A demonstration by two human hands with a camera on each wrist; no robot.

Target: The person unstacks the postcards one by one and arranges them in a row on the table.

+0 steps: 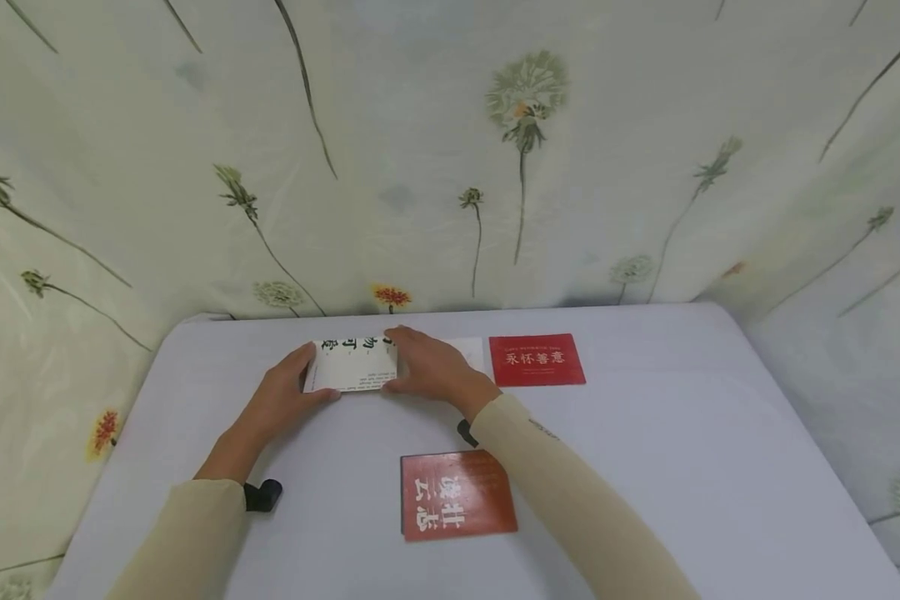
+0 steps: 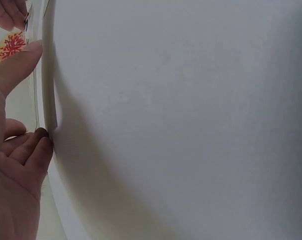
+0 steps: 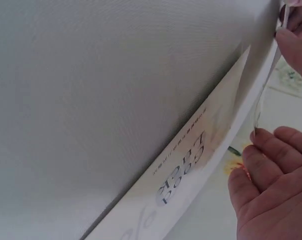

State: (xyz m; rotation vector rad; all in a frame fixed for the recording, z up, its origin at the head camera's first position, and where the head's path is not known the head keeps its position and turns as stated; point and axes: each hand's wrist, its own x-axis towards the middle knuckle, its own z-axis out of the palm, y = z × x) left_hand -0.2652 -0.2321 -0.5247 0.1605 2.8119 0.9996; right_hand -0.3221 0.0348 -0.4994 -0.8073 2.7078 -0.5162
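A white card (image 1: 354, 369) with dark green characters along its far side is held between both hands near the back of the table. My left hand (image 1: 277, 398) grips its left end, the thumb along the near edge and the fingers at the far corner. At the right end, my right hand (image 1: 438, 371) holds it the same way. Seen edge-on in the left wrist view, the card (image 2: 48, 75) looks thin. Beside the right hand lies another white card (image 3: 183, 165) with grey lettering, partly hidden by that hand in the head view.
A red card (image 1: 537, 360) with white characters lies at the back, right of the right hand. Nearer the front is an orange-red card (image 1: 457, 496) with white characters, partly beside the right sleeve. A flower-printed curtain (image 1: 420, 167) hangs behind the white table (image 1: 682, 467).
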